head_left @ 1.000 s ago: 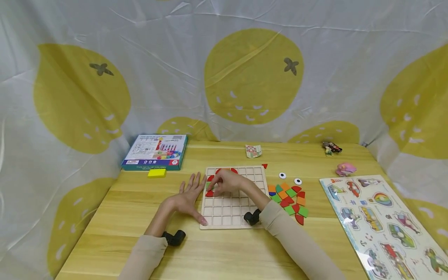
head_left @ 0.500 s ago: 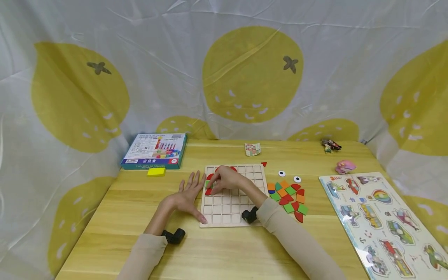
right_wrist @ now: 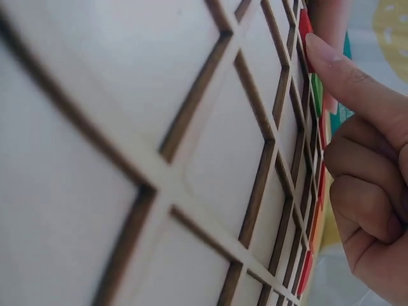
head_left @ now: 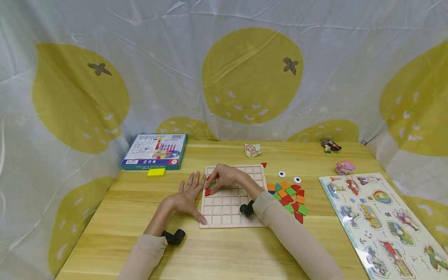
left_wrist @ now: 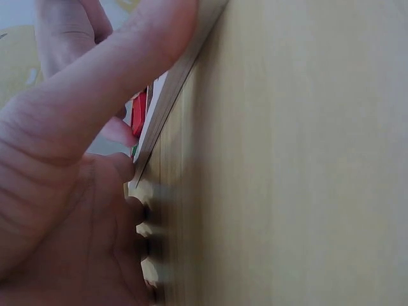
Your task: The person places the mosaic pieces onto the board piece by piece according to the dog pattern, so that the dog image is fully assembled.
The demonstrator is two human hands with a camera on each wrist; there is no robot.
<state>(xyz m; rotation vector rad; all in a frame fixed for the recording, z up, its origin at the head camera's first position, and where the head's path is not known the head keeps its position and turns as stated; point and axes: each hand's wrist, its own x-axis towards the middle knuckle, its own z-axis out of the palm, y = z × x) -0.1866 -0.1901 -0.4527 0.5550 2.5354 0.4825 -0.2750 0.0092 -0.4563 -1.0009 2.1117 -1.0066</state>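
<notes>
Bracing the wooden grid board (head_left: pixel 232 198) at its left edge, the left hand (head_left: pixel 189 196) lies flat, fingers spread, holding nothing. The right hand (head_left: pixel 224 177), other fingers curled, presses one fingertip onto a red tile (head_left: pixel 208 191) in the board's left column, seating it.

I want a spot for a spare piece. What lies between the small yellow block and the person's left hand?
In the head view, only bare wooden tabletop lies between the yellow block and the left hand.
</notes>
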